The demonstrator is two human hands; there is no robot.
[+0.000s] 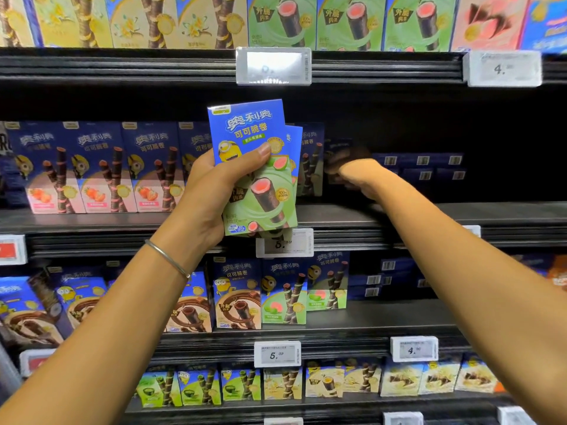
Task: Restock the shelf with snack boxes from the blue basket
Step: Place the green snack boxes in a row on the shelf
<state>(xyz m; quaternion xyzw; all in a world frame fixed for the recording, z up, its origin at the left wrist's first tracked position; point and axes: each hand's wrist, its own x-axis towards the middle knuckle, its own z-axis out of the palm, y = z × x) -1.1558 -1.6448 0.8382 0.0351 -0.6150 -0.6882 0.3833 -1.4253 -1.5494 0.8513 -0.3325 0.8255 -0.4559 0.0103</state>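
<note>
My left hand [211, 185] grips a small stack of blue-and-green snack boxes [260, 182] upright in front of the middle shelf [460, 216]. A second box edge shows behind the front one. My right hand [352, 171] reaches deep into the dark shelf bay to the right of the stack, its fingers in shadow by a dark box [337, 154]; whether it holds that box is unclear. A row of blue-and-pink boxes [98, 170] stands on the same shelf at the left. The blue basket is out of view.
Flat dark-blue boxes [423, 167] lie at the back right of the middle shelf. The shelf below holds brown and green boxes [264, 296]. Price tags [273, 65] clip onto the shelf fronts. More boxes fill the top and bottom shelves.
</note>
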